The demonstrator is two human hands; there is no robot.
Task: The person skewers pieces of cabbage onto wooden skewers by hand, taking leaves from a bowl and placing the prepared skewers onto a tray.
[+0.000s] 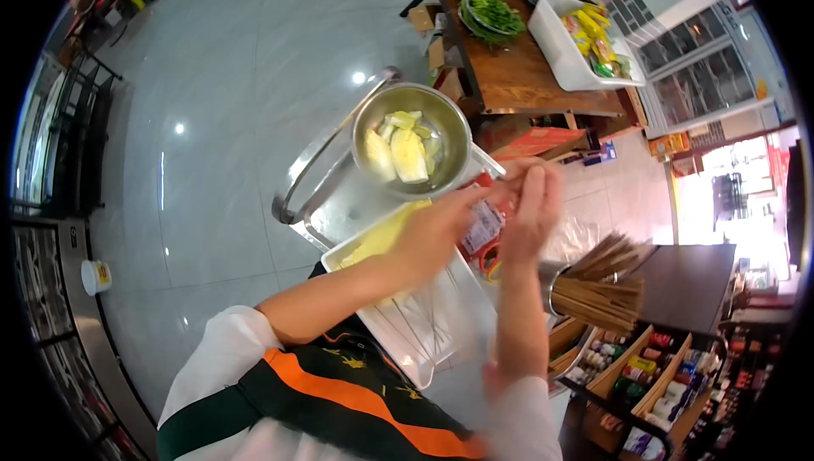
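Observation:
My left hand point(437, 230) reaches across the white tray point(421, 374), its fingers drawn together and partly blurred. Close beside it, my right hand point(532, 206) is raised with its fingers pressed together. Anything pinched between the two hands is too small or hidden to make out. Thin skewers point(415, 325) lie in the tray, and pale yellow cabbage leaves point(377, 236) are at its far end, partly behind my left hand. Below my hands is a red packet point(485, 225) with a white label. Red-handled scissors point(488, 259) lie near it. A steel bowl point(458, 139) holds cut cabbage point(409, 154).
The bowl stands on a metal cart point(326, 211). To the right, a container holds many wooden sticks point(598, 291). A wooden table point(509, 79) carries greens point(492, 16) and a white bin point(572, 75) of yellow packets. Bottles fill a divided crate point(649, 376) at lower right.

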